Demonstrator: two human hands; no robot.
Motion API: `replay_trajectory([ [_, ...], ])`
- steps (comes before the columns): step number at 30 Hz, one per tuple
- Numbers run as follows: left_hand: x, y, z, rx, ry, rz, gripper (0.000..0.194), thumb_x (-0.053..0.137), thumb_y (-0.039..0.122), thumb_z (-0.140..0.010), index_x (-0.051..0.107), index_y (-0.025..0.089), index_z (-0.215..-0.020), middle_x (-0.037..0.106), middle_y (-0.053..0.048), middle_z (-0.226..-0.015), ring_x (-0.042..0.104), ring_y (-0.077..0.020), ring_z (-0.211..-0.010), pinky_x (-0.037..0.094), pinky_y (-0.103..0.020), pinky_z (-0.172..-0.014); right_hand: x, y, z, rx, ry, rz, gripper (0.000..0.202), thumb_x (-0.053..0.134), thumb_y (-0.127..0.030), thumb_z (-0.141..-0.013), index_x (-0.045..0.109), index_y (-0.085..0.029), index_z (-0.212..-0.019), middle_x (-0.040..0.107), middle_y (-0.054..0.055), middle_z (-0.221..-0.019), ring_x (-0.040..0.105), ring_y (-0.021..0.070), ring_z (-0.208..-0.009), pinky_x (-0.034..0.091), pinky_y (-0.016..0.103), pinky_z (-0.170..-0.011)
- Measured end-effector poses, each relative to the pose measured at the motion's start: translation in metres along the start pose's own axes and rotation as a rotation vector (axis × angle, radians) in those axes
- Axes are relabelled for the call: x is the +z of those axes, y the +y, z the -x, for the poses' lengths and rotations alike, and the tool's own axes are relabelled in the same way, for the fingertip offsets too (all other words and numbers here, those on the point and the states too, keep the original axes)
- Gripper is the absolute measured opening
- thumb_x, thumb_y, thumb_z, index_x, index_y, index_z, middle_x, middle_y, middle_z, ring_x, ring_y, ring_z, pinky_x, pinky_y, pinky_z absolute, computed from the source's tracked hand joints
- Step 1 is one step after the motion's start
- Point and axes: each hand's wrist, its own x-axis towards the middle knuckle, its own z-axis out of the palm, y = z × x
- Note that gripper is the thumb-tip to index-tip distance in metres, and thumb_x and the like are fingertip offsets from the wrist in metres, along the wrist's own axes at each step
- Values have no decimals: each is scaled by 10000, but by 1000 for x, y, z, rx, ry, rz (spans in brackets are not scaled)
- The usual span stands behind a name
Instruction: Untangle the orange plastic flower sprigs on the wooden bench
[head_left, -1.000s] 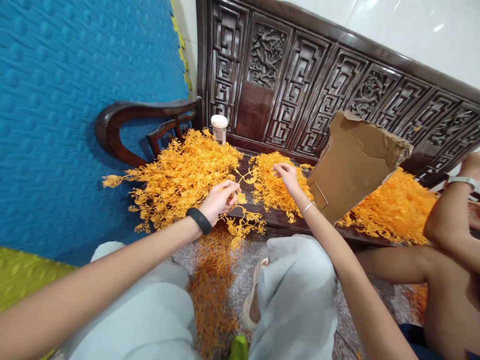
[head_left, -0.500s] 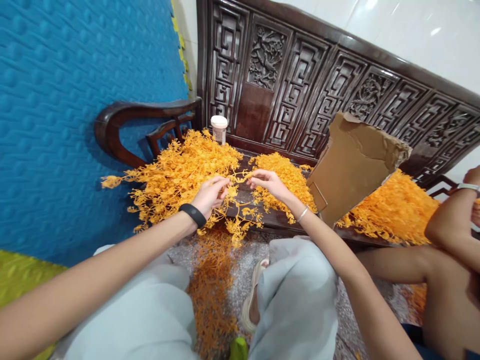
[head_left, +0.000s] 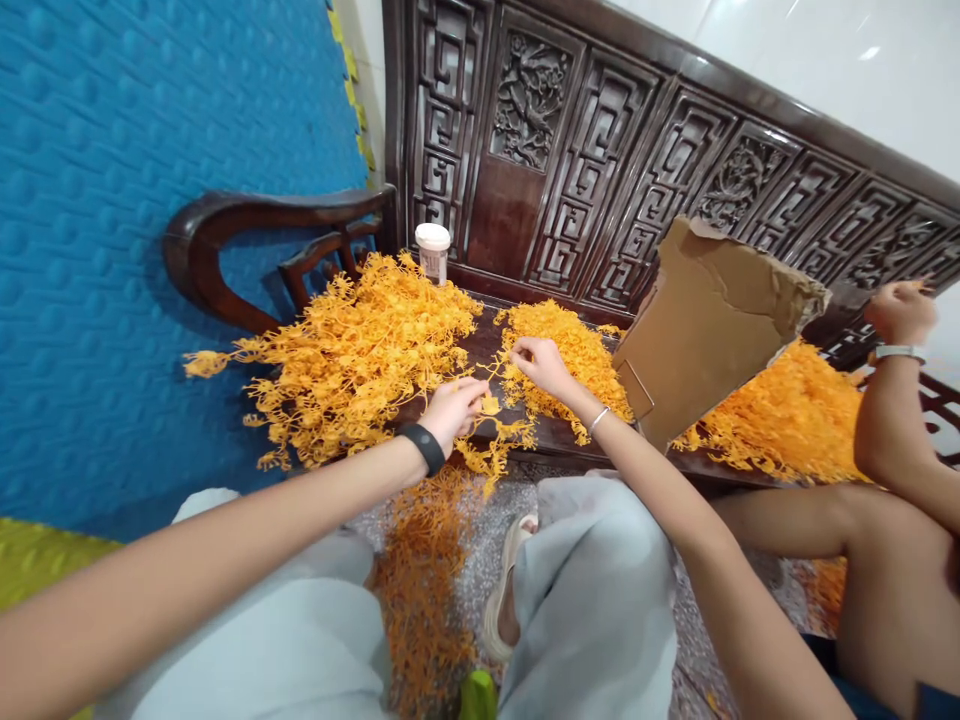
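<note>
My left hand (head_left: pixel 456 408) is closed on a branched orange plastic strand (head_left: pixel 493 455), whose clustered ends hang over the front edge of the bench. My right hand (head_left: pixel 541 364) is above and to the right, fingers pinched at a thin orange stem that runs toward the left hand. The exact grip point is hidden by the fingers. A tall tangled heap of orange strands (head_left: pixel 352 350) lies left of my hands. Beside my right hand is a lower pile of small orange pieces (head_left: pixel 559 325).
A carved dark wooden bench (head_left: pixel 506 230) carries a white lidded tub (head_left: pixel 433 255) and an upright cardboard sheet (head_left: pixel 712 320). Beyond the cardboard lies another orange pile (head_left: pixel 795 420), near another person's arm (head_left: pixel 900 400). Orange scraps (head_left: pixel 420 580) cover the floor between my legs.
My left hand has moved right and down with the orange strand. My right hand has shifted only a little. At the right, the other person's hand has risen.
</note>
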Motion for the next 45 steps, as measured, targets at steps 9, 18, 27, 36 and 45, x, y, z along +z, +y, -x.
replay_trajectory([
  [9, 16, 6, -5, 34, 26, 66, 206, 442, 175, -793, 414, 158, -590, 269, 104, -355, 137, -3, -256, 68, -158, -322, 1, 2, -9, -16, 83, 86, 161, 432, -214, -761, 511, -152, -635, 469, -17, -556, 404, 91, -524, 294, 208, -546],
  [18, 17, 15, 52, 95, -234, -62, 180, 482, 254, -783, 449, 171, -627, 247, 96, -387, 142, -17, -322, 92, -153, -338, -37, 102, 11, 431, 524, 115, 204, 415, -261, -729, 550, -130, -651, 558, 42, -627, 431, 127, -570, 335, 252, -587],
  [27, -21, 37, 33, 194, -90, -57, 126, 502, 273, -762, 491, 184, -674, 258, 88, -389, 157, -24, -310, 83, -158, -329, -29, 146, 26, 588, 618, -71, 313, 508, -231, -642, 656, -52, -853, 650, 134, -801, 548, 168, -668, 417, 289, -679],
  [36, -23, 26, 21, 212, -92, -124, 141, 495, 288, -768, 492, 177, -681, 276, 84, -395, 168, -24, -314, 95, -154, -329, -39, 81, 4, 347, 559, -157, 288, 520, -290, -711, 608, -92, -901, 610, 88, -822, 521, 134, -689, 410, 251, -651],
  [45, -25, 26, 20, 262, -66, -165, 126, 513, 294, -754, 506, 178, -705, 262, 87, -399, 171, -25, -329, 99, -152, -338, -31, -57, 7, 246, -218, -652, 621, 335, -651, -750, 631, -124, -608, 578, 42, -537, 490, 78, -449, 374, 230, -476],
])
